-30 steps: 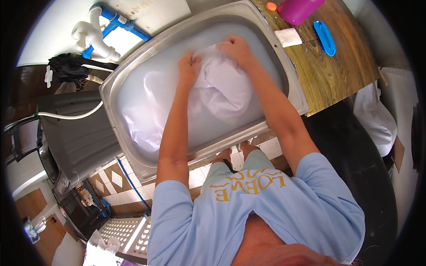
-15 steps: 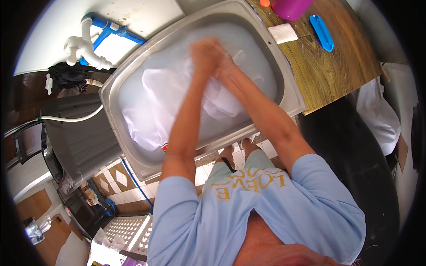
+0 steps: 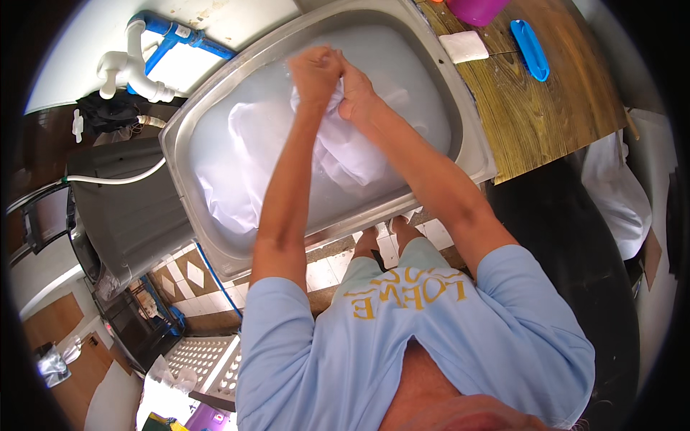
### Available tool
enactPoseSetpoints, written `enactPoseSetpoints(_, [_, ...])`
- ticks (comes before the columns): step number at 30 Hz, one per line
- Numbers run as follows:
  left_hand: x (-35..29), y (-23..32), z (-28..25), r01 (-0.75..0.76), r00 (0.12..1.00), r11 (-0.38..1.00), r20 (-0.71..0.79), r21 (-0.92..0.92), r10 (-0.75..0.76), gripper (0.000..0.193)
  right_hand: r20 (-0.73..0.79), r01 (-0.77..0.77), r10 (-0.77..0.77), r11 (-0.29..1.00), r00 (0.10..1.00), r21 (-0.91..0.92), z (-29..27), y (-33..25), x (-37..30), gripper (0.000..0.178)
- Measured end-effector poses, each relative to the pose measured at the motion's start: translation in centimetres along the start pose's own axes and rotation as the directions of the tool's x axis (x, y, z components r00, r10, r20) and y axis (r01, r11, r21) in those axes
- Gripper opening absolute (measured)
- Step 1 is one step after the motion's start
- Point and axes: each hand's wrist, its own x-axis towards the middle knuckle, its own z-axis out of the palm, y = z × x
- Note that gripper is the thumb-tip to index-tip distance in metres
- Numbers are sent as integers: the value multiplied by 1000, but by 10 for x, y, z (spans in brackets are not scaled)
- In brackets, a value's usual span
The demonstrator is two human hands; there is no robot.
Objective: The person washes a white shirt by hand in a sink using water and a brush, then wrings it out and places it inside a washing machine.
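Observation:
A metal sink (image 3: 471, 140) holds cloudy, greyish water with white cloth (image 3: 348, 154) in it. Over the far middle of the basin, my left hand (image 3: 315, 75) is closed in a fist on a bunched part of the cloth. Against it, my right hand (image 3: 357, 92) grips the same fabric, which hangs from both hands toward the water. More white fabric (image 3: 244, 161) floats at the left side of the basin; whether it is one piece with the gripped part, I cannot tell.
A white tap (image 3: 136, 72) on blue pipe is at the left wall. On the wooden counter (image 3: 532, 115) at right lie a white soap bar (image 3: 464, 47), a blue brush-like piece (image 3: 530, 50) and a purple container (image 3: 478, 8). A white hose (image 3: 118, 179) runs left of the sink.
Both hands have shifted slightly up and left, with the fabric between them now showing more clearly. A small red patch on the cloth by my left forearm is out of sight.

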Motion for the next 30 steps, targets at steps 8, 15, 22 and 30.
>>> enactPoseSetpoints(8, [-8,-47,-11,141,963,969,-200,-204,-182,30,-82,-16,11,997,997,-69,17,-2,-12,42])
enactPoseSetpoints(15, [-19,-9,-32,278,894,680,-78,-679,-442,32,-42,13,-20,988,999,-152,5,-9,-8,44])
enactPoseSetpoints(22, [-21,-25,3,-160,965,983,-196,87,174,19,26,-52,53,998,998,-17,20,7,-23,37])
enactPoseSetpoints(30, [-9,-8,9,-136,964,987,-242,-79,113,23,665,-173,112,985,738,26,-34,-9,7,36])
